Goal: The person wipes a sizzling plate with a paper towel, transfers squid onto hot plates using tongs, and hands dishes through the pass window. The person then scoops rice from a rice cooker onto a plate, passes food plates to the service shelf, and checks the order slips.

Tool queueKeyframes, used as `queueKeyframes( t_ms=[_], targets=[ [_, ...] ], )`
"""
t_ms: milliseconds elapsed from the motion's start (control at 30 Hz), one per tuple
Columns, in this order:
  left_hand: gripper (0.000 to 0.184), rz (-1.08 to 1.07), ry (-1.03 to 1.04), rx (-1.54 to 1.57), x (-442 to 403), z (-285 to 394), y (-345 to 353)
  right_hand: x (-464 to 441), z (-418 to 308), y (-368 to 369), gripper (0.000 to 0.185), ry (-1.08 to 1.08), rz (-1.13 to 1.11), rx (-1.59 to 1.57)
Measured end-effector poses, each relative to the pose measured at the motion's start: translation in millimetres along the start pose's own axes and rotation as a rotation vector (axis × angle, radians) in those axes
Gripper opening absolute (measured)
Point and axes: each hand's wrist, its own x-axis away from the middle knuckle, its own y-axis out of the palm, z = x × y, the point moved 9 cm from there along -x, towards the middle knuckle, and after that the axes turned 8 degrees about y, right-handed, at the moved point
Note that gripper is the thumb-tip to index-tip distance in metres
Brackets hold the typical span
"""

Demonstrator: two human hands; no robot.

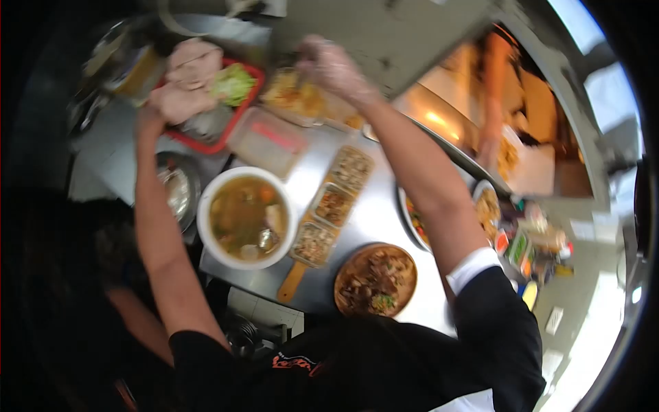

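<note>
The left hand (159, 111) is at the near-left part of a red tray (258, 77), against pale pink slices (195, 65); blur hides its fingers, so its grasp cannot be told. The same tray carries shredded green leaves (235, 85) and something in clear plastic (206, 125). The right hand (329, 63), in a clear glove, is above a container (294, 119) of yellow food; its fingers look bunched, but whether they pinch anything is unclear.

Near the tray on the metal desk (376, 223) lies a flat translucent container (268, 145) with a red marking, too blurred to read. A white bowl (208, 218) has yellowish broth with green bits, an orange piece and pale chunks. Beside it, a wooden board (293, 280) bears three small containers (333, 204) in a row, two with pale chopped food, the middle one browner. A round wooden dish (339, 276) has brown meat and a green garnish. The orange-red lettering on the black shirt (295, 364) is illegible. At upper right, another person's arm (493, 89) reaches down beside yellow food on white paper (532, 168).
</note>
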Motion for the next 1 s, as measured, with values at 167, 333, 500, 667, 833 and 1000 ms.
queueKeyframes(
  t_ms=[167,333,500,667,833,1000],
  targets=[
    [0.032,-0.270,-0.089,-0.077,14,-83,107,10,-4,12,0.029,-0.016,0.061,0.054],
    [0.041,0.072,-0.553,0.674,23,-96,80,23,-10,8,0.031,0.057,0.043,0.007],
    [0.023,-0.285,-0.963,0.993,46,-52,30,24,-5,1,0.032,0.092,0.037,0.006],
    [0.039,-0.235,-0.551,0.487,27,-34,-34,18,10,7,0.032,0.014,0.077,0.048],
    [0.037,0.048,-0.511,0.010,31,13,-137,20,21,-14,0.027,0.117,0.071,-0.035],
    [0.030,0.151,-0.764,0.416,37,11,-151,23,45,-24,0.020,0.262,0.083,-0.199]
  ],
)
